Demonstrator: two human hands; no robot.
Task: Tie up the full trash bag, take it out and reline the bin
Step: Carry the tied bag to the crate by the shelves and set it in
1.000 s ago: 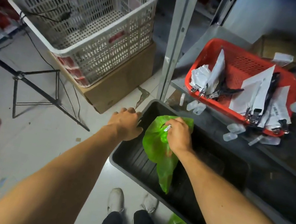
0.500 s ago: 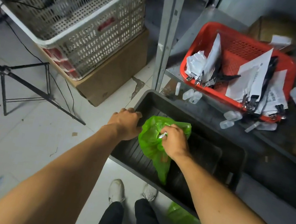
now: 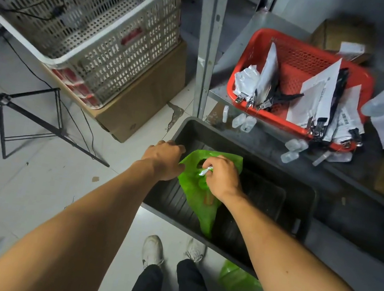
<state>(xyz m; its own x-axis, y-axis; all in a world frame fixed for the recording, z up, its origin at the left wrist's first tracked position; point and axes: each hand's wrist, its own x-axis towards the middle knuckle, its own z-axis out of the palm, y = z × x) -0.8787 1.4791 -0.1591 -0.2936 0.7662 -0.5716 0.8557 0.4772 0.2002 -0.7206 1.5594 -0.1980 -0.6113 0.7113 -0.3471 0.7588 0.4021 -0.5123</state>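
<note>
A black rectangular bin stands on the floor under a metal shelf. A thin green plastic bag hangs inside it at the near left corner, loose and unfilled. My right hand pinches the bag's top edge above the bin, with a small white scrap between its fingers. My left hand rests on the bin's left rim, fingers curled over the edge next to the bag. Another green bag lies on the floor beside my feet, partly hidden by the bin and my right arm.
A red basket of papers and clips sits on the shelf behind the bin, with small clear vials beside it. A white perforated crate rests on a cardboard box at left. A black stand crosses the floor.
Both hands hold about the same places. The bag's top has spread a little wider under my right hand, and the view has tilted down slightly.
</note>
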